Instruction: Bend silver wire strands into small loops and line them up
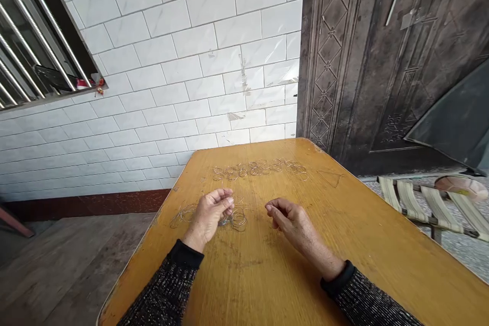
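Your sleeves point(162, 285): black knit, pale flecks; cuffs point(338, 278) plain black. Your tabletop point(282, 275): honey-orange, darker wood grain and smudges. Far wire loops point(256, 167): coppery brown; near wire loops point(239, 219): greyer. Wall tiles point(198, 63): white, faint grey marbling, dark grout in brick pattern. Skirting point(114, 204): dark red-brown. Door frame point(329, 41): dark brown, diamond lattice with flowers.

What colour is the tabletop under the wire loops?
The tabletop is yellowish-brown with wood grain, seen in the head view.

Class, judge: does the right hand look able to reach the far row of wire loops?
Probably yes: the right hand is on the near side of the far row of wire loops, and nothing visible on the table blocks it.
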A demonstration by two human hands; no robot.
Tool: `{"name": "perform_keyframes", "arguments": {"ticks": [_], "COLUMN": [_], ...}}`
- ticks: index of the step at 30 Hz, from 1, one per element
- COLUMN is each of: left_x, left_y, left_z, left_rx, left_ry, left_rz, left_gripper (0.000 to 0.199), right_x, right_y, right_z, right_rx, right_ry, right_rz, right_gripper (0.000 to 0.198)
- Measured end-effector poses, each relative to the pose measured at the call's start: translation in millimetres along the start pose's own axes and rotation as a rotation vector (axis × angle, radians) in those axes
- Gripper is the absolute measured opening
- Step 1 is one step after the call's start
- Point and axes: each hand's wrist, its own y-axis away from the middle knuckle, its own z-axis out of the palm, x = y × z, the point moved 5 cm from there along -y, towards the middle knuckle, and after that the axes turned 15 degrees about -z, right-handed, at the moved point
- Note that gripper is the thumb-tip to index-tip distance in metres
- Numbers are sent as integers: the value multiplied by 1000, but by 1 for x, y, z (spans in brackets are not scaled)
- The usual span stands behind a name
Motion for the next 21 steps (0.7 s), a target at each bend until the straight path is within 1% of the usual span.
{"name": "perform_keyframes", "arguments": {"ticks": [3, 5, 8, 11, 14, 17, 21], "left_x": [29, 43, 50, 47, 43, 44, 42], "left_y": [-12, -28, -60, -94, -120, -138, -153], "left_z": [-34, -55, -78, -90, -96, -104, -115], "left_rx": [119, 193, 306, 416, 483, 527, 562], "left_ry": [-121, -149, -212, -301, -370, -416, -489], "left_rz": [44, 42, -14, -105, -193, -272, -334], "left_gripper": [25, 22, 16, 16, 29, 32, 32], "right_x": [-2, -3, -5, -5, -4, -3, -1], "right_y": [1, 2, 3, 4, 5, 5, 7], "right_z": [4, 6, 8, 9, 9, 11, 13], "right_rx": [-37, -64, -100, -128, -149, -167, -181], "right_ry": [21, 40, 91, 143, 178, 204, 215], "right_rz": [-13, -28, -50, -56, -72, -108, -132], "right_gripper": [25, 25, 25, 26, 26, 26, 24]}}
